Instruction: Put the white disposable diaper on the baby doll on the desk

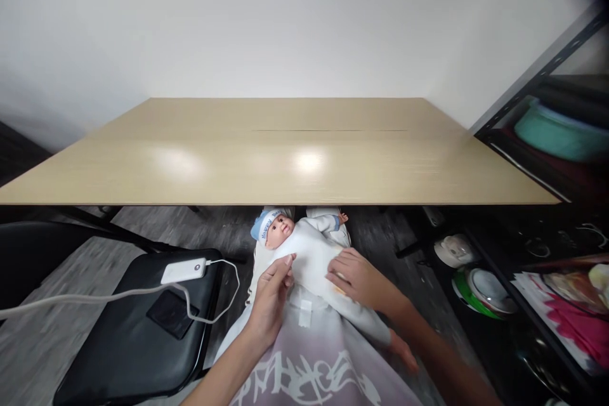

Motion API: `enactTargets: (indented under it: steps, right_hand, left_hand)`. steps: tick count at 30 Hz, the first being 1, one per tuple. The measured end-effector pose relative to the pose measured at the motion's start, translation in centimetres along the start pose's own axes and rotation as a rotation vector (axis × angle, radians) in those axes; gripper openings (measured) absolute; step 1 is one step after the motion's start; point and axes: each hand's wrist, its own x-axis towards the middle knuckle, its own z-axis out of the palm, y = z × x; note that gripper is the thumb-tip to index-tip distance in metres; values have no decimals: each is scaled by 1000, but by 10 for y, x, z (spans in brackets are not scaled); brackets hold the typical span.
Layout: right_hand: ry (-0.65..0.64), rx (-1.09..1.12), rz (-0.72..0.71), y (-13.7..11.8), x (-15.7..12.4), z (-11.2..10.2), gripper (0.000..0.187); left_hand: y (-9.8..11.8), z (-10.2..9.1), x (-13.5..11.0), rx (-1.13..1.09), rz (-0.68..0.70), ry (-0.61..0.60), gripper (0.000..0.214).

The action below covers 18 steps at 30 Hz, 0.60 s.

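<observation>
The doll [285, 224] has a face of smooth plastic with a slight shine. Its suit [309, 247] is soft, matt cloth, and its cap [267, 226] is cloth too. The shirt [309, 342] is matt fabric. The table [285, 115] looks like smooth wood laminate, glossy enough to mirror lights; the wall [285, 32] is smooth, matt paint. The chair [118, 336] has a smooth, leather-like seat with a low sheen, bearing a smooth plastic power bank [178, 271] with a plastic-coated cable [118, 295], and a dark, glassy phone [172, 314]. The floor [375, 247] is streaked like wood grain; the shelf rail [547, 69] looks like perforated metal
</observation>
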Motion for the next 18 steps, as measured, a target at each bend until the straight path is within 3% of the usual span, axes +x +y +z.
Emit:
enactTargets:
  steps: [2, 4, 6, 8, 11, 14, 18]
  right_hand:
    - [-86, 22, 48, 12, -25, -10, 39]
    - [-135, 102, 216, 24, -52, -16, 45]
    - [-159, 158, 411, 33, -75, -15, 47]
    - [-148, 131, 490, 39, -86, -7, 43]
    - [-82, 36, 518, 40, -85, 14, 40]
    - [-38, 27, 623, 40, -79, 33, 45]
    - [-3, 79, 707, 54, -87, 52, 48]
  left_hand:
    - [-3, -3, 0, 27, 5, 7, 49]
    - [-4, -4, 1, 120, 33, -21, 44]
    - [-5, -1, 6, 325, 161, -103, 37]
    - [-5, 11, 18, 633, 384, -274, 29]
    - [-15, 44, 50, 1147, 650, -649, 30]
    - [-39, 83, 87, 1563, 614, -889, 48]
    - [-67, 111, 111, 1717, 567, -911, 54]
